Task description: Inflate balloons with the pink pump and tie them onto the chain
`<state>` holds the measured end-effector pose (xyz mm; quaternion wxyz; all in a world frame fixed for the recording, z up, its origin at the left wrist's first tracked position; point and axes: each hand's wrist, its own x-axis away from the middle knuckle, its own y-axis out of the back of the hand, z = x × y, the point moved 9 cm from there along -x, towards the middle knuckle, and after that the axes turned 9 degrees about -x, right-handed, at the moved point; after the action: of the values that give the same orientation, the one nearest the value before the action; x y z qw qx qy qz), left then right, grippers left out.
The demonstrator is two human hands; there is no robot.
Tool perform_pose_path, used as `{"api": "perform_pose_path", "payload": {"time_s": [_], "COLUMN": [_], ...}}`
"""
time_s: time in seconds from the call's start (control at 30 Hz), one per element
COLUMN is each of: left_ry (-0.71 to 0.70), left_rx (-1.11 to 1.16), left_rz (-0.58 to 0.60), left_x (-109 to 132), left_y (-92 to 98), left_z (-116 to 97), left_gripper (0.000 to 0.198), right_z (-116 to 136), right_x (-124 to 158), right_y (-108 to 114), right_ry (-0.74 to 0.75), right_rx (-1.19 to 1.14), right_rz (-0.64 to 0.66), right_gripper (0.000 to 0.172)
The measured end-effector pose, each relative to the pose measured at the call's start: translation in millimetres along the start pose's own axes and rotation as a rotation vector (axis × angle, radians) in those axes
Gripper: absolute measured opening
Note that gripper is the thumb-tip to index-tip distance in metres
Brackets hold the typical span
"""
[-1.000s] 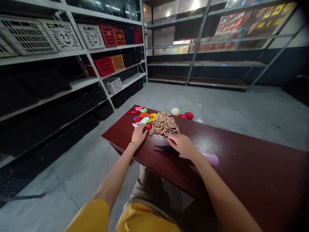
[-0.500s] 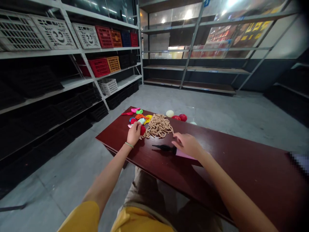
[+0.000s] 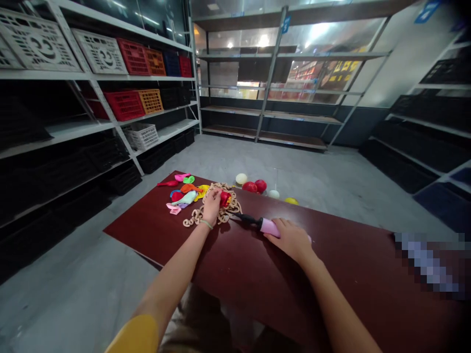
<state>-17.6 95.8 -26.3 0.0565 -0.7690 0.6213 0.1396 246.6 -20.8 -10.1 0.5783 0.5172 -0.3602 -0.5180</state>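
Note:
My left hand (image 3: pixel 212 203) is closed on a limp red balloon (image 3: pixel 224 198) and holds it just above a tangle of tan cord (image 3: pixel 217 212) on the dark red table (image 3: pixel 154 233). My right hand (image 3: pixel 292 239) lies over the pink barrel of a hand pump (image 3: pixel 267 225), whose black nozzle (image 3: pixel 245 217) points toward the red balloon. A heap of flat coloured balloons (image 3: pixel 184 193) lies left of the cord.
Several blown-up balloons, white (image 3: pixel 241 178), red (image 3: pixel 255 186) and yellow (image 3: pixel 291 201), lie on the grey floor beyond the table. Shelving with white, red and orange crates (image 3: pixel 125 104) lines the left wall. More racks stand at the back and right.
My left hand picked the red balloon out of the heap and carried it right, toward the pump. My right hand settled onto the pump's pink barrel. The view swung left.

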Motion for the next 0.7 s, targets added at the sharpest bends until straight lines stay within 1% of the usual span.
{"api": "perform_pose_path", "payload": {"time_s": [0.1, 0.17, 0.2, 0.27, 0.37, 0.43, 0.5, 0.6, 0.67, 0.7], "left_ry": [0.096, 0.119, 0.096, -0.002, -0.183, -0.284, -0.365, -0.425, -0.411, -0.386], "left_rx": [0.093, 0.086, 0.047, -0.084, -0.368, -0.527, -0.604, -0.635, -0.669, -0.702], "left_rz": [0.101, 0.156, 0.172, 0.176, 0.177, 0.214, 0.232, 0.16, 0.103, 0.094], "left_x": [8, 13, 14, 15, 17, 19, 20, 20, 21, 21], "left_y": [-5.4, -6.6, -6.3, -4.5, -4.1, -7.7, -9.5, -2.2, 4.5, 6.4], "left_z": [7, 6, 2, -9, -25, -30, -33, -42, -48, -49], "left_gripper": [0.029, 0.028, 0.028, 0.026, 0.023, 0.025, 0.029, 0.028, 0.023, 0.02], "right_z": [-4, -3, -2, -3, -9, -14, -16, -15, -14, -14], "right_x": [5, 7, 7, 6, 8, 9, 10, 9, 9, 9], "right_y": [0, -2, -2, -1, 6, 9, 11, 9, 7, 6], "right_ry": [-0.019, -0.02, -0.022, -0.04, -0.108, -0.149, -0.159, -0.14, -0.131, -0.129], "right_rx": [0.076, 0.105, 0.111, 0.11, 0.096, 0.095, 0.099, 0.103, 0.108, 0.114], "right_rz": [-0.091, -0.134, -0.153, -0.192, -0.253, -0.278, -0.286, -0.276, -0.267, -0.264], "right_gripper": [0.039, 0.039, 0.039, 0.04, 0.042, 0.042, 0.04, 0.039, 0.039, 0.039]}}
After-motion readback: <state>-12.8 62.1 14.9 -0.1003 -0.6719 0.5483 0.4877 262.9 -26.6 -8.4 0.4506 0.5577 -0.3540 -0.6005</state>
